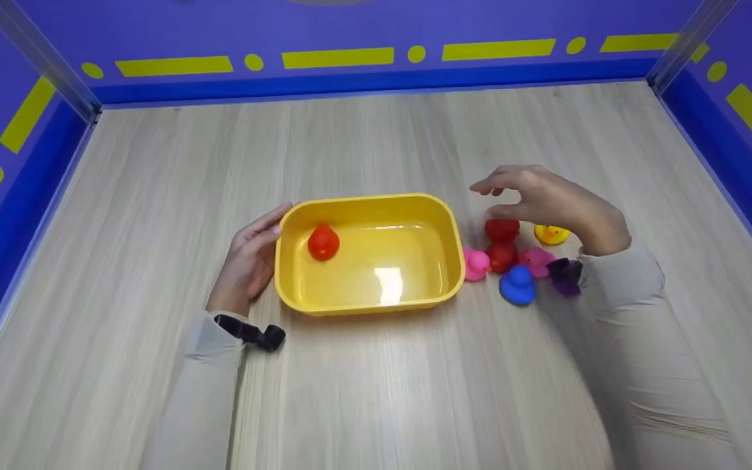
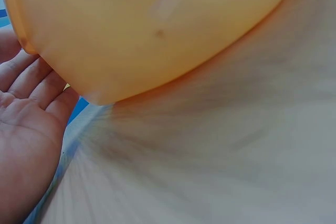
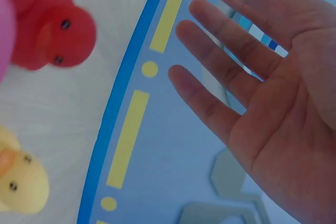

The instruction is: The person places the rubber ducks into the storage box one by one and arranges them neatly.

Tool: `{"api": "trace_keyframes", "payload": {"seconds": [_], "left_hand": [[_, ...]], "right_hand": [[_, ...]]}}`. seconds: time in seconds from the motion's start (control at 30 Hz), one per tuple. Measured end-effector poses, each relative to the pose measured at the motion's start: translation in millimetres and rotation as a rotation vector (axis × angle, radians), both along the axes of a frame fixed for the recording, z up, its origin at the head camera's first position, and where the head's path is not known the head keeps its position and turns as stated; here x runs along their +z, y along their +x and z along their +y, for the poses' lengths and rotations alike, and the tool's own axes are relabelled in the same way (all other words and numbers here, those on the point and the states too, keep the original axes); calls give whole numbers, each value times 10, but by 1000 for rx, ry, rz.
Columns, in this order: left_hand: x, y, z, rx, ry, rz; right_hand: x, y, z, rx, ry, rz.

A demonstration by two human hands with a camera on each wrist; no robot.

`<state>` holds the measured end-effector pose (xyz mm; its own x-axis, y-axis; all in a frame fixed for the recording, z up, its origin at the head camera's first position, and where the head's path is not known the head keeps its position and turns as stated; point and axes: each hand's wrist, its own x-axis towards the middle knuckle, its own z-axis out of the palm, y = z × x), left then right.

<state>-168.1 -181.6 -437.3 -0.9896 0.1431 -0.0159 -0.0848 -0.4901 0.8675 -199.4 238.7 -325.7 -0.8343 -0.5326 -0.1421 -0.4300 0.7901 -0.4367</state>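
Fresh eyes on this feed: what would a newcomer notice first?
Probably the yellow tub in the middle of the table, a lone red duck in its left part and the left hand against that end. Next, the bright cluster of toy ducks to its right, with the open right hand close by.

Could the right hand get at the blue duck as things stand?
Probably yes: the right hand is empty and nearby, and nothing covers the blue duck or blocks its near side.

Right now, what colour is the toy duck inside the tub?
The toy duck is red; best seen in head view.
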Motion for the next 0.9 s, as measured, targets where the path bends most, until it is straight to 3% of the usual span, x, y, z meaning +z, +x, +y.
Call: {"api": "trace_keyframes", "payload": {"seconds": [0.43,0.9], "left_hand": [[-7,-1,-7,3,0,-6],[-7,3,-11,5,-20,-7]], "right_hand": [[-69,45,345,-82,-15,-92],[-213,138,599,-144,-25,-78]]}}
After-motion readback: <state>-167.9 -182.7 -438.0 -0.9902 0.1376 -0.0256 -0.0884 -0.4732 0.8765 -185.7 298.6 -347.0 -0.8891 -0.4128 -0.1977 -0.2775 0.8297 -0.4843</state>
